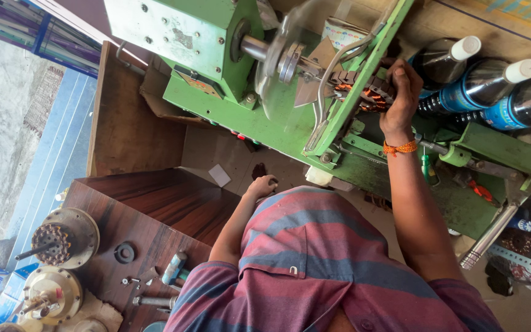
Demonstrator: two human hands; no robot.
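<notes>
We see the right hand at two o'clock, fingers wrapped around the copper-wound core on the green machine. The left hand, centre, rests curled on the bench; its grip we cannot tell.

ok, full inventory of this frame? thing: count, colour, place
winding machine: 1, green, top centre
spinning disc: 1, blurred grey, on the machine's shaft
stator core: 1, dark with copper wire, in the machine
bottles: 3, dark with blue labels, two white caps showing, top right
motor housings: 2, beige, on the wooden bench at left
wooden bench: 1, brown, lower left
striped shirt: 1, red and blue, bottom centre
left hand: near the machine base
right hand: on the stator core
</notes>
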